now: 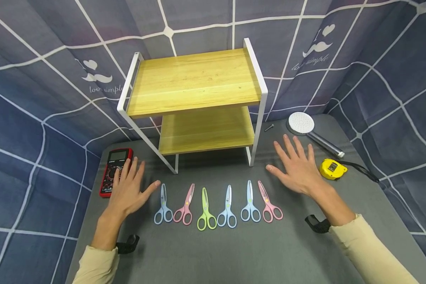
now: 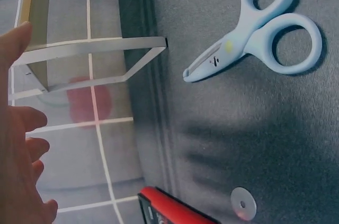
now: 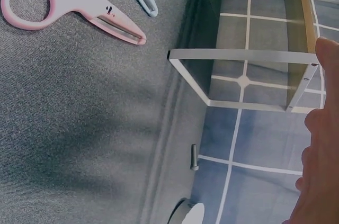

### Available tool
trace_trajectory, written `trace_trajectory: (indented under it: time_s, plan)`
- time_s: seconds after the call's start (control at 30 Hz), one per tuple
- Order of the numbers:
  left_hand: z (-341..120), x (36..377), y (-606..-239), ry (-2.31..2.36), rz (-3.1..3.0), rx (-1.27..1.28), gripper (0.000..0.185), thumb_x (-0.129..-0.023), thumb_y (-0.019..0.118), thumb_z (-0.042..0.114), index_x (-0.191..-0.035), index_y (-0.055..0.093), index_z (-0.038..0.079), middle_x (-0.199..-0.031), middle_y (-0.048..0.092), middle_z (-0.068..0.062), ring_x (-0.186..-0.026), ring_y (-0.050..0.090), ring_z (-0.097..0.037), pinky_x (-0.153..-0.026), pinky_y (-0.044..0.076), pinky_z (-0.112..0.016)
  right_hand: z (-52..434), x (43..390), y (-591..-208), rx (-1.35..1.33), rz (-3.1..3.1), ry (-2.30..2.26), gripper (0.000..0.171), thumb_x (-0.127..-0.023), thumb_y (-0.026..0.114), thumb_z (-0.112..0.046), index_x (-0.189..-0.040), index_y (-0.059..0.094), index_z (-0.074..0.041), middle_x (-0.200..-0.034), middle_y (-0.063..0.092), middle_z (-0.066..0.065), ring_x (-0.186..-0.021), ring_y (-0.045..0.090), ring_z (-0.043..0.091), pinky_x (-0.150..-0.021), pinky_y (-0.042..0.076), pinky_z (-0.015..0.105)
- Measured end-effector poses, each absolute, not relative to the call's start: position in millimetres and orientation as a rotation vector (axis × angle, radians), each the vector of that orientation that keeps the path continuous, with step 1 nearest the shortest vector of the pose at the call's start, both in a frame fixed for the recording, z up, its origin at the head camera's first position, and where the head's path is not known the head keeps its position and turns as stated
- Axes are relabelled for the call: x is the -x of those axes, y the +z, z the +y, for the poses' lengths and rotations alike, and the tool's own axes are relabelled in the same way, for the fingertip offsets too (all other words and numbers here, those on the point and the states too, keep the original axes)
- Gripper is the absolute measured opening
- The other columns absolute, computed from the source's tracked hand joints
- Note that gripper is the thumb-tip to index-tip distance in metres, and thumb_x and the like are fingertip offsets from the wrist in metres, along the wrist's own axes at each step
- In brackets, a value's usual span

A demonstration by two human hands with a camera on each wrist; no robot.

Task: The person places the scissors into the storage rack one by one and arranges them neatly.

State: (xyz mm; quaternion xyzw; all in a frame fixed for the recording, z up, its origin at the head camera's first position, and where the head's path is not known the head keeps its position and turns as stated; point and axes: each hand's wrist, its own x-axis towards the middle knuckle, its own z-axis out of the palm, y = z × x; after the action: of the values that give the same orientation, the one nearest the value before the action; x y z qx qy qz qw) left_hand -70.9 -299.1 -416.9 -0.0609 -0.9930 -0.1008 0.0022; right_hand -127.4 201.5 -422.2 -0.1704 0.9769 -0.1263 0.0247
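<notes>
Gray counter (image 1: 234,252) holds six small scissors (image 1: 206,211) in a row between two hands. Left hand (image 1: 127,191) and right hand (image 1: 299,167) are spread flat, holding nothing. Scissors look light and stiff; grab the loops.

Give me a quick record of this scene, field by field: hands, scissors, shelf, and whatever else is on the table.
left hand: open, fingers spread, above the table beside the multimeter
right hand: open, fingers spread, holds nothing
scissors: six in a row, blue, pink, green, blue, blue, pink, blades pointing to the shelf
shelf: two wooden tiers, white frame, nothing on it
other items: shower head, yellow tape measure, small screw
table: grey
</notes>
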Motion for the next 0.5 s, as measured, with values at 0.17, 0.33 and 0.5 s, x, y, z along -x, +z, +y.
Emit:
trace_trajectory:
  time_s: [0.17,0.33,0.5]
  plan:
    - [-296.3,73.7,-420.6,-0.533,-3.012,0.203,0.081,-0.097,0.052,0.053,-0.149,0.033,-0.006,-0.154,0.029,-0.028,-0.144,0.020,-0.043,-0.114,0.004,-0.061,200.6,122.4,-422.7,0.594,3.069,-0.463,0.082,-0.097,0.044,-0.061,-0.157,0.021,-0.010,-0.164,0.000,0.016,-0.149,-0.008,0.036,-0.110,-0.010,0.064]
    - [-287.4,78.1,-424.8,-0.952,-2.803,0.150,0.067,-0.097,0.062,0.035,-0.147,0.038,-0.001,-0.144,0.046,-0.025,-0.132,0.042,-0.044,-0.106,0.029,-0.060,197.7,110.4,-426.4,0.814,3.093,-0.681,0.078,-0.094,0.060,-0.048,-0.153,0.031,-0.007,-0.162,0.013,0.019,-0.146,0.011,0.042,-0.112,0.007,0.064]
    - [-274.8,84.3,-425.2,-1.315,-2.620,0.111,0.066,-0.097,0.064,0.020,-0.150,0.031,-0.002,-0.146,0.044,-0.024,-0.134,0.042,-0.041,-0.108,0.031,-0.055,195.8,94.4,-430.3,0.976,3.062,-0.790,0.076,-0.090,0.068,-0.042,-0.152,0.036,-0.010,-0.159,0.021,0.018,-0.143,0.022,0.042,-0.108,0.021,0.066]
